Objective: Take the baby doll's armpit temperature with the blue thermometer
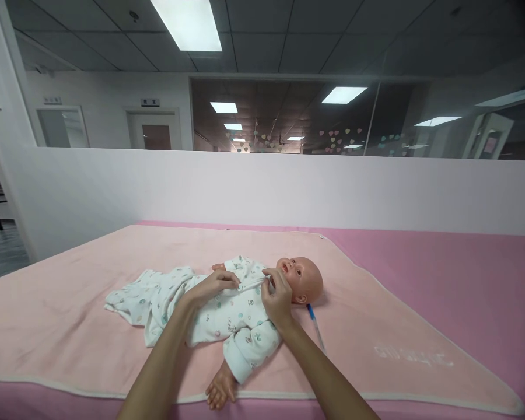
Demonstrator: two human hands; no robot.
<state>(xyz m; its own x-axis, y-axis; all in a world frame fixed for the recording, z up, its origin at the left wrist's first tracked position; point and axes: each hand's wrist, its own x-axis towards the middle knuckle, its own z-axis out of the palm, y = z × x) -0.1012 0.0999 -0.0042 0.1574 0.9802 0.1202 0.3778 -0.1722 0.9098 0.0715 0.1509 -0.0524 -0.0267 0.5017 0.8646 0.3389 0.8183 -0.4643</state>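
A baby doll [304, 279] lies on its back on a pale pink blanket [91, 280], head to the right. It wears a white printed romper [219, 315]. My left hand [212, 287] rests on the doll's chest, fingers pinched on the romper's front edge. My right hand [277, 297] is at the collar below the doll's chin, fingers closed on the fabric. One bare doll hand [221, 389] sticks out toward the blanket's front edge.
A thin blue-tipped stick, perhaps a thermometer [315, 326], lies on the blanket just right of the doll's head. The blanket covers a pink bed [464, 274] against a low white wall [289, 186]; glass partitions rise behind it.
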